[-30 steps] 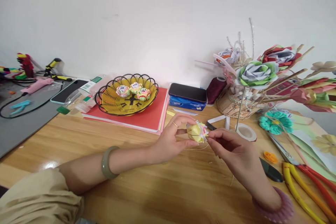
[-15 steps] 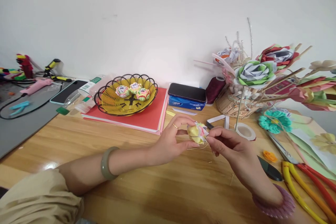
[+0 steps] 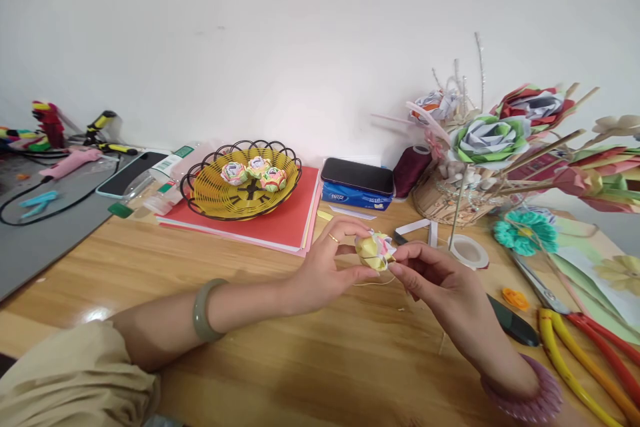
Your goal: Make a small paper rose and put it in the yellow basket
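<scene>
A small folded paper flower (image 3: 373, 252), yellow outside with white and pink inner petals, is held just above the wooden table. My left hand (image 3: 333, 263) is closed round its left side, thumb below and fingers on top. At the flower's right edge, my right hand (image 3: 430, 273) pinches with thumb and forefinger; whether a thread is also caught between these fingertips is not clear. A thin pale thread (image 3: 373, 283) loops beneath the flower. Three similar paper flowers (image 3: 257, 170) lie in a yellow woven basket (image 3: 215, 203) behind my left hand.
The basket stands on red paper sheets (image 3: 280, 235). Behind my hands are a phone (image 3: 357, 175) on a blue packet (image 3: 350, 195) and a dark thread spool (image 3: 411, 170). To the right are tape (image 3: 469, 251), large scissors (image 3: 553, 303) and a pot (image 3: 440, 197) with paper flowers.
The flower has turned slightly in my fingers, showing more of its yellow side. My right fingertips stay at its edge; both hands have hardly moved.
</scene>
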A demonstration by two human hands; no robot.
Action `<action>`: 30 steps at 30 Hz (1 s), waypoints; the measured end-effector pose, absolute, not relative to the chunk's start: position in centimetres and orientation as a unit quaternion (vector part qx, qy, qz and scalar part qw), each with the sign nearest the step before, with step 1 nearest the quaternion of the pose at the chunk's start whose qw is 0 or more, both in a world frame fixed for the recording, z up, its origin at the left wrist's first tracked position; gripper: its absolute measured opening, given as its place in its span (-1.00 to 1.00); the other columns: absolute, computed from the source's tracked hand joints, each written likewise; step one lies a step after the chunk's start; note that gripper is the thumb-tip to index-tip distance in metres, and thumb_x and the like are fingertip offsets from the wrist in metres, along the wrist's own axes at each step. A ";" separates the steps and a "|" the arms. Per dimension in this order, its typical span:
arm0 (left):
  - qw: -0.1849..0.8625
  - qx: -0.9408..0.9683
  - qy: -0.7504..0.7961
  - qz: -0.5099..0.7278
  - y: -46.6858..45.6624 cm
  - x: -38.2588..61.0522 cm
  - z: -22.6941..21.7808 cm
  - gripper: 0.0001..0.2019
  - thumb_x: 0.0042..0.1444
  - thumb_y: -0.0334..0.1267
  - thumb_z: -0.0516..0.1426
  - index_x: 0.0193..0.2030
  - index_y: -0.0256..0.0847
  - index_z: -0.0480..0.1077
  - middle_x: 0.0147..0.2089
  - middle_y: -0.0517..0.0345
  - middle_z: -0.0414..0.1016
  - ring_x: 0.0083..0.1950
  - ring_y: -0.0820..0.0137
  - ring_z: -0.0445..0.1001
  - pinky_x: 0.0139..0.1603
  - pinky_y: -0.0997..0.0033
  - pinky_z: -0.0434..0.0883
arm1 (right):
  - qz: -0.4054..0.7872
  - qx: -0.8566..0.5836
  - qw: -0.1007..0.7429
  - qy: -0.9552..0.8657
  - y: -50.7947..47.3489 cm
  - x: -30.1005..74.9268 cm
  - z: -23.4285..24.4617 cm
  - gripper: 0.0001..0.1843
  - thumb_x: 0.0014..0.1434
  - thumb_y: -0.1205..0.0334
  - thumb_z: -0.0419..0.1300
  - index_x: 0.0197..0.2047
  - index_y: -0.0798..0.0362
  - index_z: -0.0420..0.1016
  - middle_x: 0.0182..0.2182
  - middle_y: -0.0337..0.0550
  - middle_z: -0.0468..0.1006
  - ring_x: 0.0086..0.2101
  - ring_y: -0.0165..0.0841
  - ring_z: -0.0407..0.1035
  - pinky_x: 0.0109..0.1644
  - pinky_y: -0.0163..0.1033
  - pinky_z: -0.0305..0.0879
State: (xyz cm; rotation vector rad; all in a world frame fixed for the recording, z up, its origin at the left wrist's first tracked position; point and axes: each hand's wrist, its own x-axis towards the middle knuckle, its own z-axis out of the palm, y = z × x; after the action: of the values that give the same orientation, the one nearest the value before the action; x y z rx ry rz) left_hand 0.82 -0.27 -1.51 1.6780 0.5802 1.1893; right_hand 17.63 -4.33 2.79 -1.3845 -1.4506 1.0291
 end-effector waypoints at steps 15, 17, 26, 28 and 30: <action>0.424 0.711 0.256 0.499 -0.3 0.9 -1.3 -0.64 -0.06 -0.24 0.24 -0.12 -0.10 0.25 -0.06 0.10 0.26 0.03 0.32 0.28 0.08 0.14 0.32 | 0.328 -0.527 0.447 -0.645 -4.5 17.8 2.4 -0.89 0.04 0.16 0.23 -0.42 0.01 0.45 -0.48 -0.22 0.41 -0.50 -0.43 0.24 -0.50 -0.35 0.19; 0.427 0.708 0.254 0.502 -0.3 0.9 -1.3 -0.64 -0.06 -0.25 0.24 -0.11 -0.10 0.25 -0.06 0.09 0.25 0.04 0.33 0.28 0.05 0.17 0.34 | 0.340 -0.541 0.446 -0.627 -4.5 17.8 2.4 -0.87 0.02 0.14 0.24 -0.43 0.02 0.46 -0.52 -0.25 0.40 -0.55 -0.45 0.21 -0.54 -0.35 0.15; 0.412 0.725 0.245 0.494 -0.1 0.7 -1.6 -0.64 -0.03 -0.26 0.22 -0.08 -0.10 0.24 -0.04 0.08 0.27 0.05 0.33 0.28 0.08 0.17 0.32 | 0.432 -0.578 0.411 -0.557 -4.0 18.2 3.0 -0.74 -0.02 0.01 0.24 -0.42 0.05 0.54 -0.70 -0.32 0.28 -0.64 -0.49 0.11 -0.60 -0.36 0.09; 0.409 0.729 0.252 0.488 -0.1 0.7 -1.5 -0.65 -0.03 -0.25 0.22 -0.09 -0.10 0.24 -0.04 0.08 0.27 0.04 0.32 0.29 0.09 0.14 0.31 | 0.430 -0.572 0.410 -0.565 -4.1 18.0 3.2 -0.75 -0.05 0.02 0.26 -0.43 0.04 0.53 -0.65 -0.29 0.34 -0.63 -0.48 0.13 -0.59 -0.36 0.09; 0.407 0.731 0.254 0.485 -0.1 0.7 -1.5 -0.64 -0.04 -0.25 0.22 -0.09 -0.10 0.24 -0.05 0.08 0.27 0.04 0.32 0.30 0.08 0.14 0.31 | 0.429 -0.562 0.411 -0.576 -4.2 17.9 3.3 -0.77 -0.08 0.04 0.29 -0.46 0.04 0.50 -0.60 -0.28 0.39 -0.61 -0.48 0.14 -0.59 -0.36 0.09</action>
State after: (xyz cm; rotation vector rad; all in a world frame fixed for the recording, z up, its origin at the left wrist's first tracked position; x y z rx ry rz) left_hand 0.72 -0.11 -1.50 1.8427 0.6408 1.2233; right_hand 17.91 -4.18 3.34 -1.4132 -1.4499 1.0787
